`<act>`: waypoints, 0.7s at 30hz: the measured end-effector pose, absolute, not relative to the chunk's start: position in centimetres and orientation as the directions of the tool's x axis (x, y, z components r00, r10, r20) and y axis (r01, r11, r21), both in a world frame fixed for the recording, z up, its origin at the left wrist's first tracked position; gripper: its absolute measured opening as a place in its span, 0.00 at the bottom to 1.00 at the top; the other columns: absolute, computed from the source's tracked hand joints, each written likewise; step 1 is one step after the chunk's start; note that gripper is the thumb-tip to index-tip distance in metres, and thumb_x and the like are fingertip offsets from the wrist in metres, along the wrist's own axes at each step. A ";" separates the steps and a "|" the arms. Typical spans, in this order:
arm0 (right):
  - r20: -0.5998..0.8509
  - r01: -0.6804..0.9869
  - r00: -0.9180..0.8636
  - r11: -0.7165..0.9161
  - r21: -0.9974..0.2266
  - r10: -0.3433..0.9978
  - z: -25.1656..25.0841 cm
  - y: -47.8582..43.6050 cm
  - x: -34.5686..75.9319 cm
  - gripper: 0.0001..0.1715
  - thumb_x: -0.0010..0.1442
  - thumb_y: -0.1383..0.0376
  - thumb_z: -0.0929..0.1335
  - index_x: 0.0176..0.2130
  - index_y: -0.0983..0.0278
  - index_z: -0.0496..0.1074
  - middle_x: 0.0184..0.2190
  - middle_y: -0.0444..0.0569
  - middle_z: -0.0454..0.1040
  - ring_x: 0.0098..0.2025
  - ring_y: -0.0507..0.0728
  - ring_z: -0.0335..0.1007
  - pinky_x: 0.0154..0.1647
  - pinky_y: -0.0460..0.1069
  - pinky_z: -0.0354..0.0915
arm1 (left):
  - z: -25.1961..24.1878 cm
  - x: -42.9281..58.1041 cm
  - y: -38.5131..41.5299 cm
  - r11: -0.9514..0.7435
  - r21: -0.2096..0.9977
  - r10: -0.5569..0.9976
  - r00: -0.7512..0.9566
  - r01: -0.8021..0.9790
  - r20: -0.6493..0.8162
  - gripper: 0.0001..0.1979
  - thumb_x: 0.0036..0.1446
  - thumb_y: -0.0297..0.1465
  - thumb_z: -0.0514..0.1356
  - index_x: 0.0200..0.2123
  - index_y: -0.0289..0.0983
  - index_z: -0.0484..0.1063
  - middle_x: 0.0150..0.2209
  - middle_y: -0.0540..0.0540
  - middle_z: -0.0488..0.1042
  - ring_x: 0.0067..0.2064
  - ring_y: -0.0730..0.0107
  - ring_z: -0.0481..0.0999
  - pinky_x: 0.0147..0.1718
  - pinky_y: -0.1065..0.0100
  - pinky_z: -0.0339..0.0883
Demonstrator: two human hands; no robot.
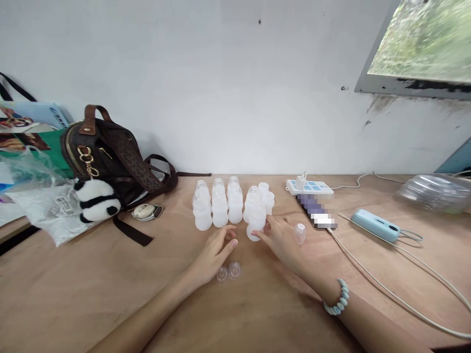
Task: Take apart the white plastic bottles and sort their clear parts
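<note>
My right hand (281, 239) has its thumb and fingers around a frosted white baby bottle (253, 230) near the front of a cluster. My left hand (217, 251) hovers just left of it, holding nothing, fingers a little bent and thumb apart. Several similar bottles (203, 219) with clear domed caps stand in rows behind the hands. At the back right of the cluster, one bottle (268, 200) seems to have no dome. Two clear bottle nipples (234, 270) lie beside my left wrist. A clear cap (300, 232) stands to the right of my right hand.
On the left are a brown backpack (106, 157), a panda plush (97, 201), a plastic bag (55, 215) and a smartwatch (157, 212). To the right lie a power strip (324, 188), a phone (312, 211), a blue power bank (375, 225), a cable (371, 284) and clear plastic containers (434, 191).
</note>
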State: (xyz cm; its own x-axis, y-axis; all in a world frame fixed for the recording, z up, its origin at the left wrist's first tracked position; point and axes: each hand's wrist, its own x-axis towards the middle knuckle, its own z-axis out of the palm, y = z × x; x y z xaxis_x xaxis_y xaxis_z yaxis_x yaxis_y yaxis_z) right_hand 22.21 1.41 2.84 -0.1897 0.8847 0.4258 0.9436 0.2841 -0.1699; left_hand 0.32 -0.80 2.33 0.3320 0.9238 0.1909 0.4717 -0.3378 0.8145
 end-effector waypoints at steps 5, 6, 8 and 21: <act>0.404 0.963 -0.215 0.261 -0.061 0.889 3.2 2.4 21.9 0.18 0.65 0.54 0.67 0.30 0.64 0.71 0.31 0.54 0.79 0.37 0.63 0.73 0.45 0.56 0.54 | 2.5 0.2 -0.7 -0.360 0.808 0.918 0.333 0.466 0.217 0.17 0.66 0.43 0.50 0.51 0.40 0.66 0.45 0.42 0.74 0.50 0.57 0.72 0.53 0.54 0.64; 0.398 0.967 -0.215 0.253 -0.043 0.892 3.3 2.6 21.9 0.19 0.66 0.54 0.67 0.29 0.64 0.72 0.30 0.54 0.79 0.37 0.63 0.73 0.45 0.57 0.53 | 2.5 0.2 -0.7 -0.366 0.807 0.916 0.334 0.463 0.224 0.17 0.66 0.43 0.50 0.51 0.40 0.66 0.45 0.42 0.74 0.50 0.57 0.72 0.53 0.54 0.64; 0.386 0.970 -0.219 0.242 -0.012 0.896 3.5 3.0 21.6 0.20 0.66 0.55 0.66 0.29 0.65 0.73 0.29 0.55 0.79 0.38 0.64 0.72 0.46 0.57 0.53 | 2.5 0.1 -0.7 -0.367 0.808 0.916 0.330 0.461 0.228 0.17 0.66 0.42 0.50 0.50 0.40 0.67 0.45 0.42 0.75 0.50 0.57 0.72 0.53 0.55 0.64; 0.307 0.968 -0.247 0.248 0.037 0.919 4.0 4.3 20.5 0.15 0.67 0.65 0.64 0.31 0.66 0.76 0.31 0.58 0.80 0.39 0.64 0.73 0.46 0.57 0.55 | 3.8 -0.2 -0.3 -0.376 0.793 0.900 0.391 0.480 0.191 0.18 0.67 0.42 0.46 0.39 0.40 0.72 0.37 0.46 0.77 0.42 0.61 0.76 0.44 0.63 0.67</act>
State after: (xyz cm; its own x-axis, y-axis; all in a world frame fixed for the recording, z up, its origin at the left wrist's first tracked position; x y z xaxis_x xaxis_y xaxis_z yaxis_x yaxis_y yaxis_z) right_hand 20.52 4.30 4.04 -0.2469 0.9191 0.3070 0.9681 0.2477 0.0372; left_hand -0.19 -0.34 3.78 0.3909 0.9004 0.1909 0.4795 -0.3763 0.7928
